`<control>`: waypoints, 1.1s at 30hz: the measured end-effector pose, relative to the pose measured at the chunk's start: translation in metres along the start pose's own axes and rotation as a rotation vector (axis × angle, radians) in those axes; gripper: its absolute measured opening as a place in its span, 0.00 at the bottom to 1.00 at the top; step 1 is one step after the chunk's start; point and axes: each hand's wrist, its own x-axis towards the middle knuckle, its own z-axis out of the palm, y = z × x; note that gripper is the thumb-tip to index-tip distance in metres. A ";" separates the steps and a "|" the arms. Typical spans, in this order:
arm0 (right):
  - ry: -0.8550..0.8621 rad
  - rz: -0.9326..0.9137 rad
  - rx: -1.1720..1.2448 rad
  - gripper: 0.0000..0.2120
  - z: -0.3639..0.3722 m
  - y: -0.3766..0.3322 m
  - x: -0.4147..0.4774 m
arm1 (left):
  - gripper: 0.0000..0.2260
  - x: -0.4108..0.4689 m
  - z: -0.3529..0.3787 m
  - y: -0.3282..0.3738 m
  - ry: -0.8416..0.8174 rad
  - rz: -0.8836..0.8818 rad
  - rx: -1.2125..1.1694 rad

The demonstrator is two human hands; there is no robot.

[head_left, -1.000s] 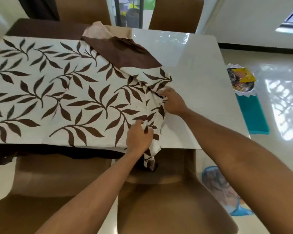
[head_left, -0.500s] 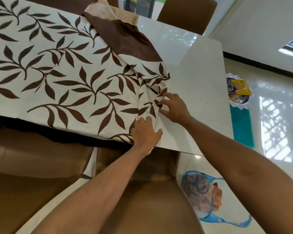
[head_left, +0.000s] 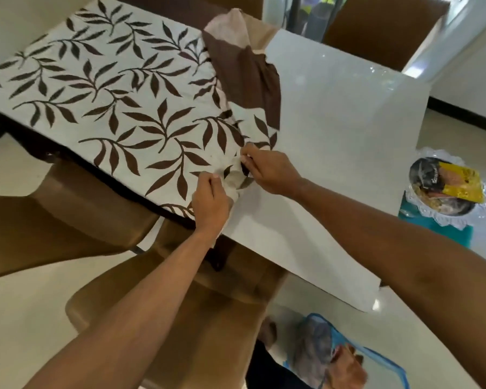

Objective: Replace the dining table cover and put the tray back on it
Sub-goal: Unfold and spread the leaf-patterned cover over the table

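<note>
A cream table cover (head_left: 118, 108) printed with brown leaves lies over the left part of the white dining table (head_left: 334, 130). Its right edge is bunched, with a plain brown fold turned up at the far side. My left hand (head_left: 209, 204) grips the bunched edge near the table's front edge. My right hand (head_left: 267, 169) pinches the same fold just to the right. The tray (head_left: 449, 189), white-rimmed and holding packets, stands on a teal stool beyond the table's right end.
Brown chairs (head_left: 208, 313) are tucked under the table's near side, and another chair (head_left: 376, 29) stands at the far side. A blue-trimmed cloth (head_left: 340, 357) lies on the glossy floor at the lower right.
The view has tilted and swung. Both hands have closed on the cover's bunched edge: the left went from lying flat on it to gripping, and the right now pinches the fold.
</note>
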 end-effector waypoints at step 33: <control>-0.866 0.289 -0.515 0.20 -0.142 0.268 -0.069 | 0.11 -0.005 0.154 0.077 -0.940 -0.038 0.706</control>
